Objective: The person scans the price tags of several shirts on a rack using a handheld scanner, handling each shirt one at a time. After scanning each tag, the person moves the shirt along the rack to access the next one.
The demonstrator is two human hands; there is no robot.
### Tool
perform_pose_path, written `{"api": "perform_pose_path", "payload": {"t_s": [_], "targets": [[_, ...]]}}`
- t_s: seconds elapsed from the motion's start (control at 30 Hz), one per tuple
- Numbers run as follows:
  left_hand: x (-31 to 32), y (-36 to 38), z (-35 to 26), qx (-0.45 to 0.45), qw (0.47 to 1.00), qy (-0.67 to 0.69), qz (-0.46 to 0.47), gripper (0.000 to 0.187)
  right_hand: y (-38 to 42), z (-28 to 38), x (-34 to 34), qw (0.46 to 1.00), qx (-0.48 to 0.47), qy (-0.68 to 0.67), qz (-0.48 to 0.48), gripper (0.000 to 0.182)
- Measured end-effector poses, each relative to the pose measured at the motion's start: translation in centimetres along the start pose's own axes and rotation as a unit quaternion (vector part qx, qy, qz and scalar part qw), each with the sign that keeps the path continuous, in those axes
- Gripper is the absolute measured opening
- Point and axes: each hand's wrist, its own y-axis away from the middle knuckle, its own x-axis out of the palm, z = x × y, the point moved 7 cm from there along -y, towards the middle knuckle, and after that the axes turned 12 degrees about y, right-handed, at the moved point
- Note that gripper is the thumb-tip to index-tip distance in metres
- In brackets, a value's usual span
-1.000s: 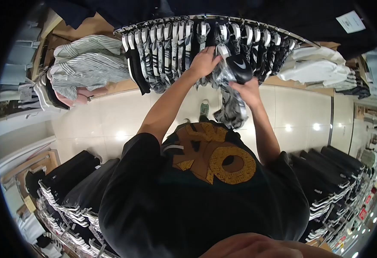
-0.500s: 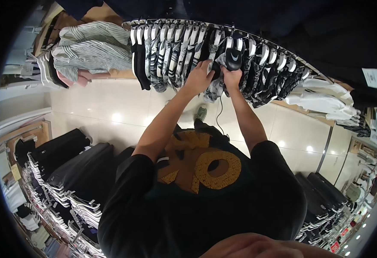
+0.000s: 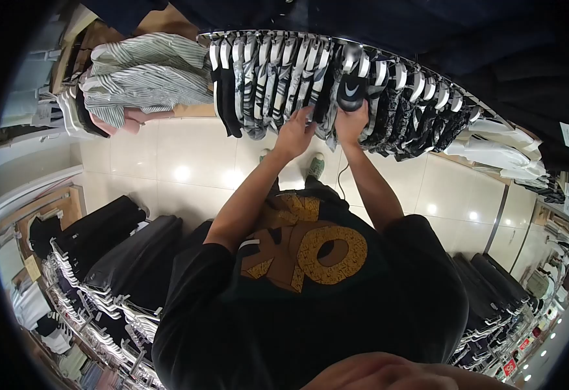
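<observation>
My right hand is wrapped round the handle of a black corded handheld scanner. Its rounded head, with a grey chevron mark, faces up among the hanging clothes. A thin cable runs down from below that hand toward my body. My left hand is at the lower edge of the black-and-white patterned garments, thumb and fingers apart. Its fingertips are partly lost against the dark cloth beside them. More dark patterned garments hang on white hangers to the right of the scanner.
A metal rail carries the garments. Striped shirts hang to the left, white clothes to the right. Racks of dark trousers stand behind me on the left, with more dark clothes on the right. Pale tiles cover the floor.
My left hand has drawn back a little toward me and lower on the garments. The scanner, still in my right hand, is slightly lower. The whole view has shifted slightly.
</observation>
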Motion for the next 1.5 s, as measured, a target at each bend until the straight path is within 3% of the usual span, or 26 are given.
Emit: {"api": "perform_pose_path", "payload": {"t_s": [0.13,0.2,0.23,0.53,0.73,0.87,0.97,1.03,1.1,1.13,1.17,1.2,1.23,1.27,1.3,1.37,1.43,1.5], "targets": [[-1.9,0.4,-1.1,0.011,1.000,0.008,0.012,0.052,0.8,-2.2,5.0,0.997,0.032,0.066,0.003,0.051],[-3.4,0.9,-1.5,0.022,1.000,0.003,0.007,0.051,1.1,-2.6,6.1,0.990,0.015,0.131,-0.057,0.063],[-4.2,1.1,-1.4,0.024,1.000,-0.004,0.008,0.051,1.3,-3.5,6.8,0.987,0.069,0.145,-0.014,0.068],[-8.7,3.3,1.2,0.023,0.998,0.010,0.050,0.049,1.5,-2.0,3.6,0.992,0.050,0.113,-0.032,0.067],[-9.0,2.1,-0.3,0.070,0.994,0.001,0.083,0.049,5.7,1.6,-6.8,0.983,0.104,0.132,0.071,0.064],[-10.2,0.8,-11.6,0.165,0.979,-0.017,0.118,0.054,6.6,9.1,-20.4,0.967,0.055,0.148,0.197,0.073],[-10.5,1.0,-21.6,0.396,0.912,-0.038,0.099,0.075,6.3,13.1,-30.5,0.964,0.041,0.146,0.220,0.073],[-10.2,2.3,-26.0,0.486,0.867,-0.057,0.087,0.072,4.6,15.5,-34.8,0.957,0.006,0.101,0.270,0.070],[-9.0,2.2,-26.9,0.317,0.915,-0.020,0.247,0.061,1.4,20.2,-36.8,0.958,-0.033,0.027,0.284,0.069],[-9.5,3.2,-28.4,0.404,0.896,-0.005,0.185,0.045,0.1,20.8,-37.6,0.949,-0.055,0.080,0.301,0.068],[-9.3,4.1,-29.5,0.407,0.896,-0.010,0.180,0.045,-0.8,21.0,-38.4,0.936,-0.078,0.133,0.316,0.066],[-9.2,4.3,-30.2,0.358,0.921,-0.045,0.148,0.040,-1.3,21.8,-39.3,0.945,-0.101,0.170,0.262,0.056],[-9.2,4.7,-30.5,0.304,0.943,-0.079,0.114,0.035,-1.4,21.3,-40.3,0.959,-0.061,0.198,0.196,0.045],[-9.2,4.9,-31.0,0.357,0.930,-0.062,0.065,0.034,-0.9,20.8,-41.4,0.968,-0.077,0.215,0.105,0.041],[-9.8,5.9,-32.1,0.301,0.950,-0.058,0.061,0.035,0.0,20.5,-42.3,0.969,-0.094,0.228,0.012,0.037],[-9.6,7.0,-32.6,0.332,0.940,-0.084,0.013,0.038,3.1,21.5,-42.1,0.982,-0.127,0.100,-0.093,0.032],[-9.6,7.7,-33.0,0.321,0.938,-0.125,-0.030,0.041,6.0,22.7,-40.9,0.977,-0.163,-0.005,-0.134,0.035],[-9.7,9.4,-33.3,0.300,0.936,-0.170,-0.066,0.043,8.0,21.7,-38.8,0.977,-0.055,-0.194,-0.071,0.037]]}}
